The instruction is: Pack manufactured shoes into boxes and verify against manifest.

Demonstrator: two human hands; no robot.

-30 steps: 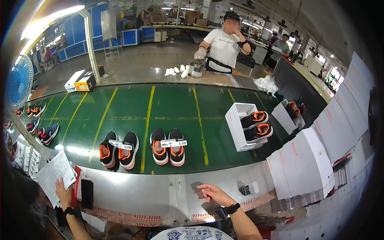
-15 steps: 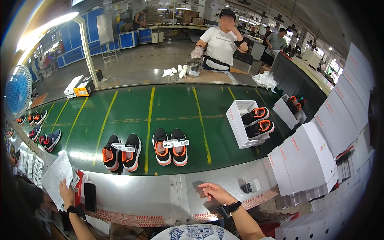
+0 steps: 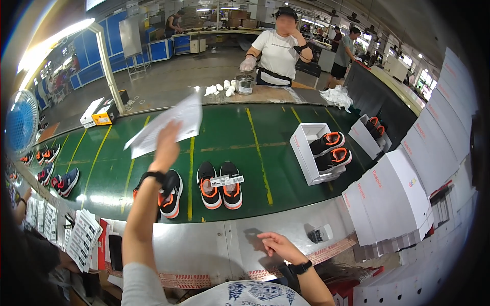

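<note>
My left hand [image 3: 168, 140] is raised over the green conveyor belt [image 3: 222, 137], closed on a white paper sheet [image 3: 189, 115]. Below that arm stands a pair of black and orange sneakers [image 3: 173, 196], one largely hidden by my wrist and forearm. To the right a second pair of sneakers [image 3: 206, 176] faces away, with a white tag [image 3: 224, 180] lying across both shoes. My right hand [image 3: 278, 246] hovers over the metal ledge [image 3: 204, 242], index finger stretched out and nothing in it. Nearest to it is a small clear-and-black stamp-like object [image 3: 320, 234].
An open white shoebox [image 3: 306, 158] holds sneakers on the belt's right, with another box [image 3: 365, 140] behind. White boxes [image 3: 388, 204] are stacked at right. Printed sheets [image 3: 84, 237] lie at left near a blue fan [image 3: 23, 122]. A person [image 3: 278, 51] stands across the belt.
My left hand has lifted a paper sheet from the stack at the left and carried it up and right over the belt. My right hand has barely moved.
</note>
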